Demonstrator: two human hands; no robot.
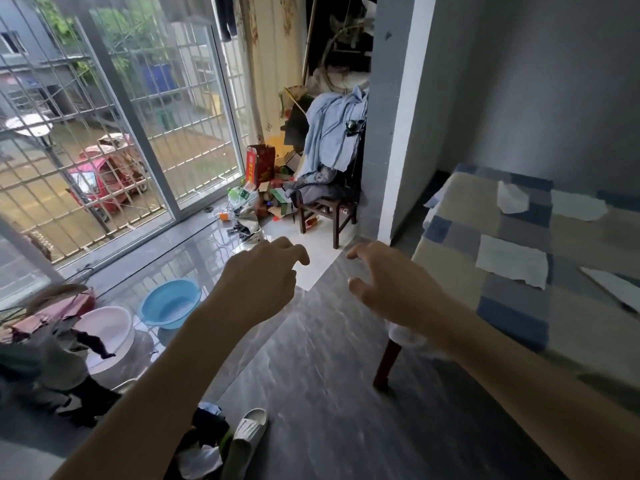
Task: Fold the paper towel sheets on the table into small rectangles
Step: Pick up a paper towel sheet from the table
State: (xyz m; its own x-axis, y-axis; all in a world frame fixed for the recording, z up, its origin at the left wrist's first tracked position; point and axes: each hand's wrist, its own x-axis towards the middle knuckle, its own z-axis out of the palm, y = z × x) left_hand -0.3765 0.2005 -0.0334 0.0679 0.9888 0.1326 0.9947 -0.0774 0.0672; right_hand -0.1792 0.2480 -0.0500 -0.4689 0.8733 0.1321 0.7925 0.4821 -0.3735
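Observation:
Several white paper towel sheets lie on a table (450, 202) covered with a blue, grey and beige patchwork cloth at the right. One flat sheet (512, 261) lies nearest the table's left edge, a crumpled one (512, 197) farther back, another (576, 205) beside it, and one (620, 289) runs off the right edge of view. My left hand (259, 282) and my right hand (391, 282) hover over the floor, left of the table. Both have loosely curled fingers and hold nothing.
A wooden chair (325, 209) piled with clothes stands ahead by the wall corner, with boxes and bottles around it. A blue basin (169, 303) and a white basin (110, 337) sit on the floor at left. A slipper (247, 431) lies near my feet. Barred windows fill the left.

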